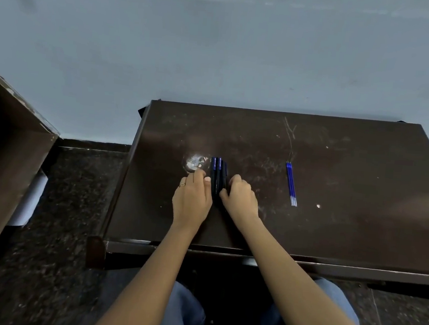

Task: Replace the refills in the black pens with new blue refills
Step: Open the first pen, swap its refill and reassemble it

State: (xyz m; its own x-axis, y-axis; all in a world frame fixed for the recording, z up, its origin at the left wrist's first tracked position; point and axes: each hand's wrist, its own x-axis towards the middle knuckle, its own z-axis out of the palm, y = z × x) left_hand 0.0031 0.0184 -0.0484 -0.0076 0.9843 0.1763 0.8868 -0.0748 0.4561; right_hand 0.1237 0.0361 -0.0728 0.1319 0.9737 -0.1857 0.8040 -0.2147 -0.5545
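Note:
A small bunch of black pens (217, 174) with blue caps lies side by side on the dark brown table (332, 224), pointing away from me. My left hand (192, 199) touches the bunch from the left with its thumb and fingers. On the right side my right hand (240, 198) presses against the pens with curled fingers. A few thin blue refills (291, 184) lie together on the table well to the right of both hands.
A pale worn patch (194, 162) marks the tabletop just left of the pens. A second brown desk (10, 144) stands at the left, with a white roll (29, 200) beside it. Behind the table rises a pale blue wall (217, 59).

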